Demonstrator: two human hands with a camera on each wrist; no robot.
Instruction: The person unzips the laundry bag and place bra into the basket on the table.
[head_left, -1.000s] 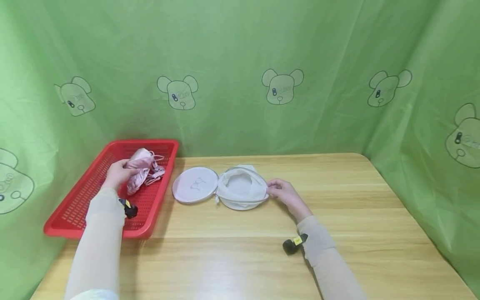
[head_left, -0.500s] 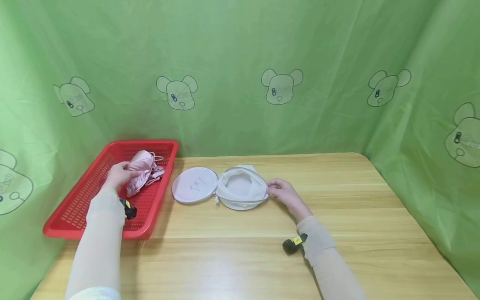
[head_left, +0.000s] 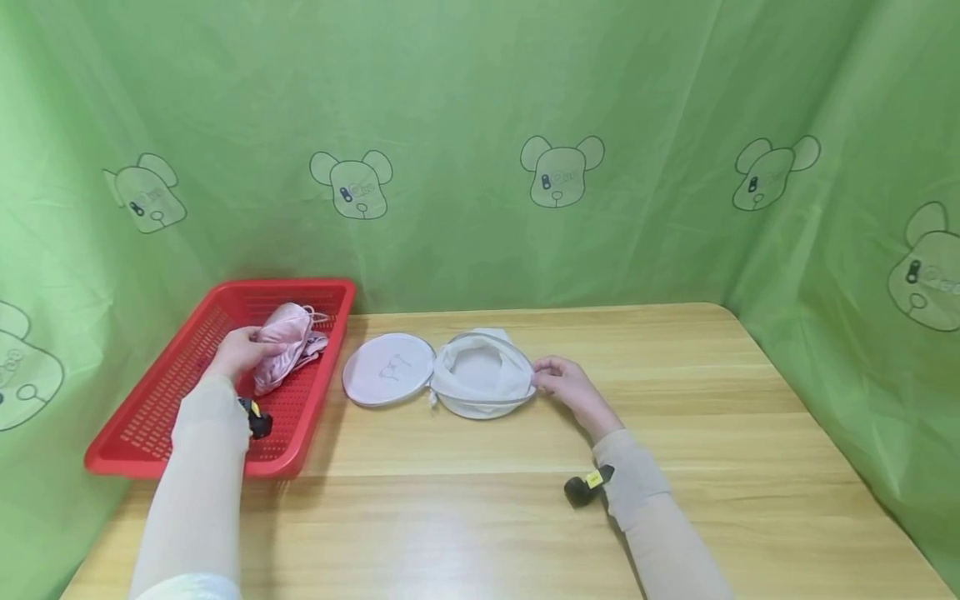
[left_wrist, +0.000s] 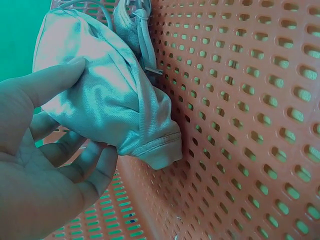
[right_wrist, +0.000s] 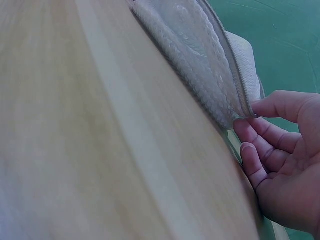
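Inside the red basket, my left hand pinches a pink satin bra between thumb and fingers. In the left wrist view the bra hangs beside the basket's perforated wall, its straps bunched behind the cup. A round white mesh laundry bag lies unzipped on the table, its round lid folded out flat to the left. At the bag's right edge, my right hand pinches the zipped rim, as the right wrist view shows with the thumb on top.
The wooden table runs under the bag and both forearms. A green curtain closes off the back and both sides. The basket stands at the table's left end.
The bra has sunk slightly in the basket and its cup has turned a little in my left hand. My right hand and the laundry bag have stayed put.
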